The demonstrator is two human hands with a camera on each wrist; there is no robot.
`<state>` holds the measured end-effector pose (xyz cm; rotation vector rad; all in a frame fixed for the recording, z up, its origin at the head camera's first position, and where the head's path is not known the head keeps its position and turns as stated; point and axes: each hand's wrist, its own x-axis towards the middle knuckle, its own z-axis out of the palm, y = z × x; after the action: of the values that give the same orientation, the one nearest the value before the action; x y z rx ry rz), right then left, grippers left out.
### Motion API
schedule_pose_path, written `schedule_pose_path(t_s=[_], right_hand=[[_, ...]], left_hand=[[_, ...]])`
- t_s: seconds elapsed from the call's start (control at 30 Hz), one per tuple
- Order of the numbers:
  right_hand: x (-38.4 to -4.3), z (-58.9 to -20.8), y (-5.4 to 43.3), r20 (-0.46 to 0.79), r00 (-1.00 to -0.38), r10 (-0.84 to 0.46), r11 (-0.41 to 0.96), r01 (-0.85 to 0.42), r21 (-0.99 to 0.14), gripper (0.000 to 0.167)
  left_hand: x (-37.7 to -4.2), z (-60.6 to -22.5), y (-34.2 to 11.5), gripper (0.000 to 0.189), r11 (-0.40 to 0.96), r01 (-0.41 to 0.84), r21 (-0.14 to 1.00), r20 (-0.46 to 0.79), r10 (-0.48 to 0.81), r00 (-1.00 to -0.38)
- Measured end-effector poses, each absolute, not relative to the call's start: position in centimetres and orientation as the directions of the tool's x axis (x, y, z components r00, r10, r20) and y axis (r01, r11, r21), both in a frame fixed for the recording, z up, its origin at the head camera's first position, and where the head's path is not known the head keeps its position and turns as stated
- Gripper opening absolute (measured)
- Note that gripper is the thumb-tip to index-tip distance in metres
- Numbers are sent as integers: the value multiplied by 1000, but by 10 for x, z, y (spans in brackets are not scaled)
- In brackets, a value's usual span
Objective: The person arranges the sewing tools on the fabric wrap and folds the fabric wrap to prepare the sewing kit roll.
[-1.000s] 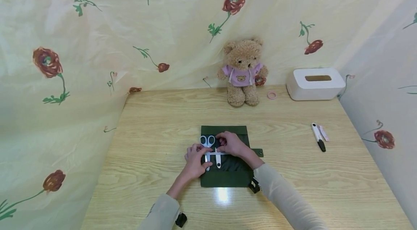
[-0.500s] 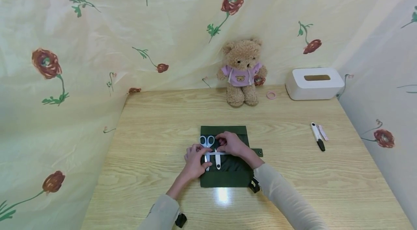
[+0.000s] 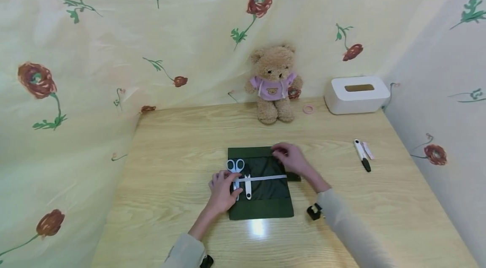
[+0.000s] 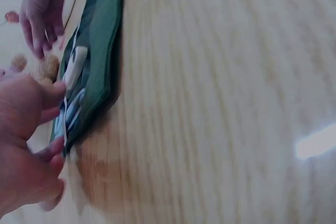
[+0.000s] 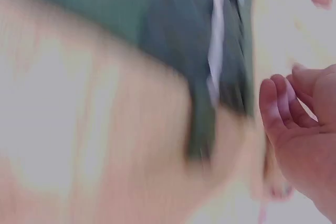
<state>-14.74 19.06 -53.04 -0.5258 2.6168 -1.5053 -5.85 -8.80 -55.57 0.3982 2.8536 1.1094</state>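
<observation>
A dark green fabric pouch (image 3: 261,209) lies unfolded on the table, with a thin white band (image 3: 269,177) across it. Under the band at its left side are white-handled scissors (image 3: 236,166). Beside these is a slim white tool (image 3: 248,190) with a hole in one end and a dark other end. My left hand (image 3: 222,192) rests on the pouch's left edge, thumb and forefinger spread over the scissors and touching the band. My right hand (image 3: 291,159) hovers by the pouch's upper right corner, fingers loosely bent, holding nothing; the right wrist view is blurred.
At the right lie a white tool with a black end (image 3: 362,156) and a small pinkish strip (image 3: 368,150). A teddy bear (image 3: 272,86), a pink ring (image 3: 308,109) and a white tissue box (image 3: 357,96) stand or lie along the back, before a flowered cloth.
My right hand has left the slim white tool and moved right and up to the pouch's corner, uncovering the band. My left hand stays on the pouch. The head view has shifted slightly.
</observation>
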Motion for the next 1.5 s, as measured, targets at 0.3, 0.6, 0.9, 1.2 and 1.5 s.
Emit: schedule_pose_path(t_s=[0.3,0.6,0.9,1.2,1.5], right_hand=[[-150,-505,338,172,-985,-8,683,-131,-719,22],[-144,-497,398,18,-1000,15,834,3,-552,29],[-145,-504,411,-74,-997,17,869,51,-492,35],[-143,-506,411,-125,-991,40,879,95,-468,39],[-144,-509,404,-178,-981,78,883,151,-445,43]], left_hand=[[-55,-552,-85,31,687,284,669,169,232,-958],[-54,-555,-83,30,671,277,688,152,239,-959],[-55,-557,-79,29,655,285,700,156,249,-956],[-55,-555,-75,28,666,263,698,112,261,-959],[-55,-555,-73,28,676,259,690,108,258,-960]])
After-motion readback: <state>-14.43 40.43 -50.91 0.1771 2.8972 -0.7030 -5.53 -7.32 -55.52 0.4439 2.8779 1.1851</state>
